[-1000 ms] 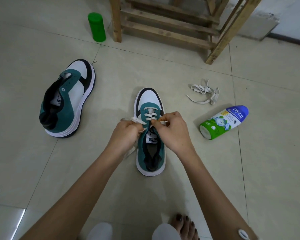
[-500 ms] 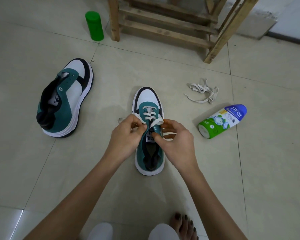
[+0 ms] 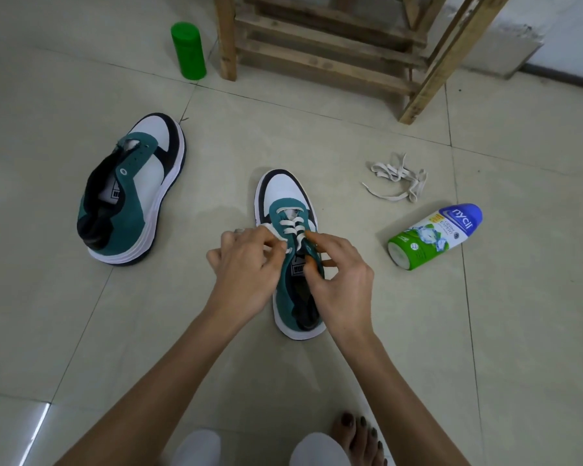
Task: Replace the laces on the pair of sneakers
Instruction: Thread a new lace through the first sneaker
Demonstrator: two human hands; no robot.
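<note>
Head view, left to right. Spare sneaker (image 3: 132, 193) lies on the floor (image 3: 485, 331) at left: teal, white and black, no lace in its eyelets, and tilted so its opening shows. It carries a white tongue label whose print is too small to read. Green canister (image 3: 188, 50) stands upright behind it, just beside a leg of the wooden frame (image 3: 334, 45).

Centre: left hand (image 3: 246, 267) has its fingers curled, pinching the cream lace (image 3: 292, 227) at the left eyelet row. Near sneaker (image 3: 288, 196) stands upright between both hands, toe pointing away, with the lace crossed through the lower eyelets only. Its tongue label is partly covered by fingers, so no full word is legible. Right hand (image 3: 340, 284) has thumb and forefinger clamped on the right eyelet flap; can't tell if a lace end is also in that pinch. The hands are close together, not touching.

Right: a loose lace (image 3: 398, 178) lies heaped on the floor, well apart from both sneakers. Nearer, a bottle (image 3: 435, 237) lies on its side with a blue cap end reading "nycil" and "GERM EXPERT" on the body. A bare foot (image 3: 357, 438) is at the bottom edge.
</note>
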